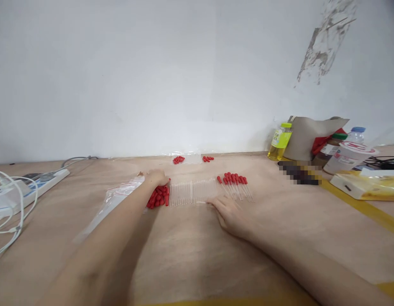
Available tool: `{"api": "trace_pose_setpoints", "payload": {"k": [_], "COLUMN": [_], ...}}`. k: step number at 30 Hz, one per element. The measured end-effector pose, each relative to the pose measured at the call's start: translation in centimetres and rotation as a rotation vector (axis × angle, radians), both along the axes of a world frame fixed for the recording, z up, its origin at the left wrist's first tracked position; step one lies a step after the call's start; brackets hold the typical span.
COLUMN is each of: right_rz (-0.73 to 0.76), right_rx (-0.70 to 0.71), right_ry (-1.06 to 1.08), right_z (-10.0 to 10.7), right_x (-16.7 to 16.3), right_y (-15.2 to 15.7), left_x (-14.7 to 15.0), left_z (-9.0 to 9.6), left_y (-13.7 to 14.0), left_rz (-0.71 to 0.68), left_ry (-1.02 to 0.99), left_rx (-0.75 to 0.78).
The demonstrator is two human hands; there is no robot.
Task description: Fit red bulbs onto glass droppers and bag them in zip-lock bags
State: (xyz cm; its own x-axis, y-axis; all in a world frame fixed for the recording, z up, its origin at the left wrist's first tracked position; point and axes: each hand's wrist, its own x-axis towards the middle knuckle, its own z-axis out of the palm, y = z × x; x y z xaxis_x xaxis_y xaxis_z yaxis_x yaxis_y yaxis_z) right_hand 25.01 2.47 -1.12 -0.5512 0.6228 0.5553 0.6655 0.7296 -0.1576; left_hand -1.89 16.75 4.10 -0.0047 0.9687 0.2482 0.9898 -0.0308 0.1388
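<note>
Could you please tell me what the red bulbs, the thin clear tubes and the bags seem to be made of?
Red bulbs: probably rubber or soft plastic, fairly matt, judging by their even, opaque colour.
Clear tubes: glass or clear plastic; they look see-through, but I cannot tell which.
Bags: thin, glossy plastic film, judging by their translucency and whitish sheen.

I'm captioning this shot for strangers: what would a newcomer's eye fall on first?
Probably the bright red caps heaped by the left hand, just left of a row of clear tubes. Right of that row lie red-topped tubes. Higher up, the damaged patch marks the pale wall at upper right.
</note>
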Motion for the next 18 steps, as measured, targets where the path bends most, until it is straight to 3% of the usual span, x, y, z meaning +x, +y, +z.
{"api": "trace_pose_setpoints", "payload": {"k": [5,9,14,18], "right_rz": [0.029,-0.033,-0.109,-0.063], "right_rx": [0.018,-0.013,-0.065,-0.054], "right_ry": [-0.029,0.071,0.165,0.183], "right_z": [-0.6,-0.6,-0.6,-0.8], "right_x": [-0.1,-0.1,-0.2,-0.4], "right_y": [0.0,-0.1,-0.1,0.1], "left_x": [0.5,1.7,3.8,4.8], "left_z": [0.7,1.3,-1.9,-4.4], "left_y": [0.0,-3.9,-11.6,-15.0], "left_rz": [-0.050,-0.204,-0.511,-0.619], "left_ry": [-0.056,-0.144,-0.312,-0.483], "left_rx": [0.036,0.181,0.164,0.112]}}
